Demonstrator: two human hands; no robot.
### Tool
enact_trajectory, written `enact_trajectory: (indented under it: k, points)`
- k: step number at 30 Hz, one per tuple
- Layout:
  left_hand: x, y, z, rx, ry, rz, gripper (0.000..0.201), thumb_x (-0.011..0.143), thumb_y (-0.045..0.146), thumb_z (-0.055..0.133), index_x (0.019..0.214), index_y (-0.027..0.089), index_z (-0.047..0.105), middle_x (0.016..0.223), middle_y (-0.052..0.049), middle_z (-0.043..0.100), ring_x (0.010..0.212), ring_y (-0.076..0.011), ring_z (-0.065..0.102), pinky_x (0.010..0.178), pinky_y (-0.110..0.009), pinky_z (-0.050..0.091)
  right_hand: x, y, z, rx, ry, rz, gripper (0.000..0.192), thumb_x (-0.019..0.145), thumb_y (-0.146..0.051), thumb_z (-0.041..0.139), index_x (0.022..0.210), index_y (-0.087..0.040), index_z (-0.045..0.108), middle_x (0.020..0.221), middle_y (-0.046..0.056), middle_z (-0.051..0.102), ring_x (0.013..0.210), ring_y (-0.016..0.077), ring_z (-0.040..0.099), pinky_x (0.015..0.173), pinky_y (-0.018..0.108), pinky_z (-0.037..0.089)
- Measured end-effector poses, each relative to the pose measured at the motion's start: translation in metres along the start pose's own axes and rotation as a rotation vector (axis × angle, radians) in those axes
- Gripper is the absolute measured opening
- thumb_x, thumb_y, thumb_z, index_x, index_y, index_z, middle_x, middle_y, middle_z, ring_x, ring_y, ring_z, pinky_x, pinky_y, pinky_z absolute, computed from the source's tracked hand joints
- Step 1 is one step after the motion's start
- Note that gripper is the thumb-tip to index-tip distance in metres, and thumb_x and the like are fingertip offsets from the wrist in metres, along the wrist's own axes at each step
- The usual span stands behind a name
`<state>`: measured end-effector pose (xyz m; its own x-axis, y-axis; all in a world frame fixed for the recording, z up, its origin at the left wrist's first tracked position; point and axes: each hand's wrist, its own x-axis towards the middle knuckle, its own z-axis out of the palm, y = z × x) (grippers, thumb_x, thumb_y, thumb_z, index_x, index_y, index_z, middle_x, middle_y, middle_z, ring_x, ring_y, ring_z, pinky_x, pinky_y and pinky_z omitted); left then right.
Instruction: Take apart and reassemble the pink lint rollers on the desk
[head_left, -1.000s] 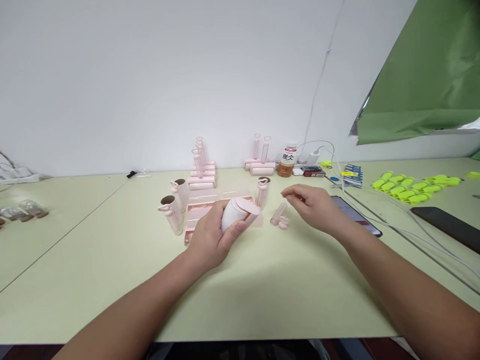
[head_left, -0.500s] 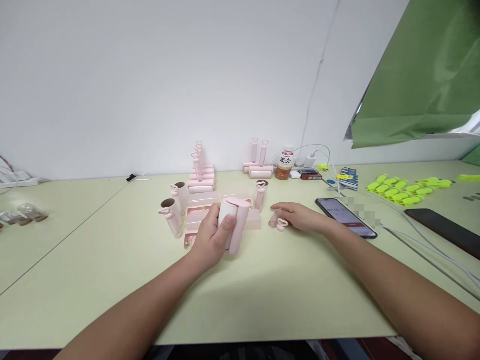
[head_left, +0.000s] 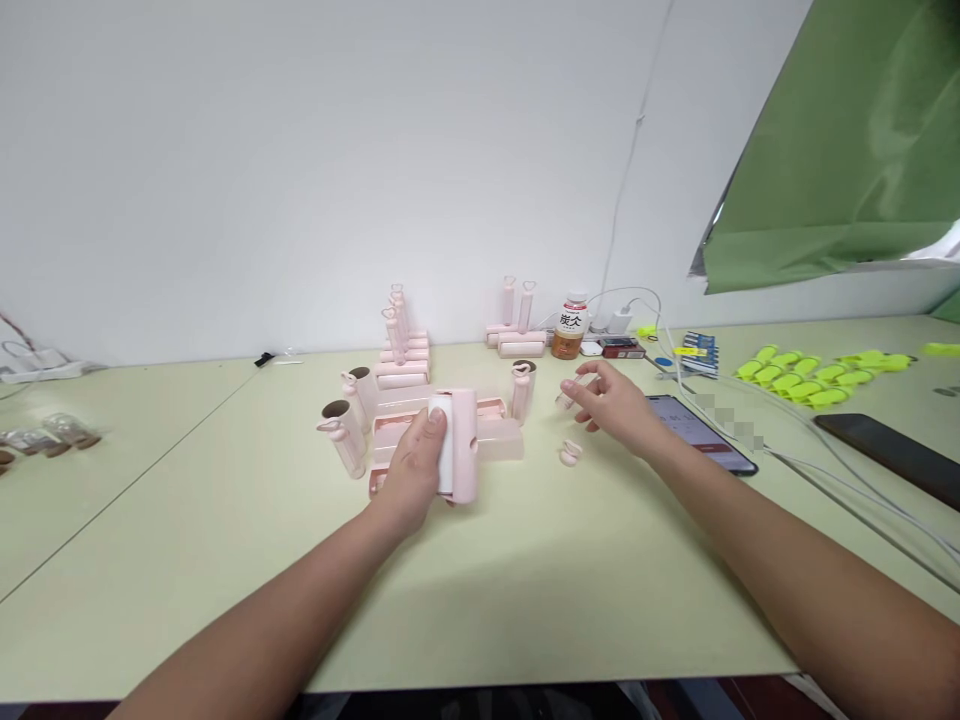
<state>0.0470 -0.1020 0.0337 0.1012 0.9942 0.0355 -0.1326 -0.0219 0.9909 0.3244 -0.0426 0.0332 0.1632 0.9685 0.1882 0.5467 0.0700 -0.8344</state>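
My left hand grips a pink lint-roller case with a white roll in it, held upright just above the table. My right hand is raised a little over the table, and its fingertips pinch a small pale pink handle piece. A small pink ring-shaped piece lies on the table just below and left of that hand. Behind my left hand lie pink trays, and pink rollers with cardboard cores stand beside them.
More pink roller parts are stacked near the wall. A drink bottle, a lit phone, a dark phone, white cables and yellow-green clips occupy the right side. Small packets lie far left.
My right hand dropped onto the pink pieces on the table, then lifted away with the handle piece, leaving the ring piece behind. My left hand turned the roller case upright.
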Motion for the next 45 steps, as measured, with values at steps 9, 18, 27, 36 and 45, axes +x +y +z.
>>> enact_trajectory:
  k: [9,18,27,36,45]
  points:
    - [0.001,0.002,0.004,-0.087,0.046,-0.096,0.057,0.075,0.074,0.052,0.085,0.017,0.056,0.058,0.001,0.055,0.043,-0.0146,0.053,0.031,-0.023,0.039,-0.017,-0.018,0.002,0.415,0.206,-0.298,0.049,0.074,-0.038,0.07,0.114,-0.027,0.043,0.083,-0.004,0.053,0.058,0.0151,0.066,0.05,0.028,0.057]
    - [0.002,0.007,0.001,-0.227,-0.107,-0.023,0.044,0.073,0.054,0.068,0.094,0.018,0.052,0.066,0.004,0.056,0.042,-0.0104,0.049,0.03,-0.022,0.04,-0.059,-0.028,0.02,0.389,-0.043,-0.651,0.049,0.085,-0.019,0.056,0.131,-0.028,0.042,0.104,0.007,0.062,0.068,0.0144,0.059,0.054,0.028,0.052]
    - [0.001,0.003,0.0,-0.184,-0.123,-0.048,0.045,0.075,0.055,0.064,0.095,0.017,0.053,0.06,0.003,0.056,0.042,-0.0132,0.052,0.03,-0.023,0.04,-0.072,-0.038,0.019,0.078,-0.099,-0.95,0.036,0.084,-0.014,0.054,0.119,-0.024,0.056,0.096,0.007,0.065,0.062,0.0132,0.052,0.056,0.028,0.047]
    - [0.003,-0.001,-0.002,-0.186,-0.113,-0.004,0.043,0.076,0.054,0.064,0.095,0.018,0.05,0.06,0.003,0.055,0.039,-0.0123,0.05,0.028,-0.022,0.039,-0.07,-0.039,0.022,0.034,-0.099,-1.073,0.038,0.082,-0.009,0.054,0.116,-0.024,0.061,0.101,0.01,0.067,0.079,0.0178,0.064,0.053,0.026,0.051]
    - [0.002,-0.002,-0.001,-0.093,-0.118,0.056,0.045,0.076,0.055,0.064,0.099,0.02,0.049,0.06,0.004,0.053,0.04,-0.0112,0.049,0.032,-0.021,0.038,-0.069,-0.04,0.02,0.004,-0.091,-1.044,0.034,0.083,-0.014,0.057,0.115,-0.023,0.063,0.095,0.009,0.07,0.075,0.0179,0.066,0.054,0.026,0.052]
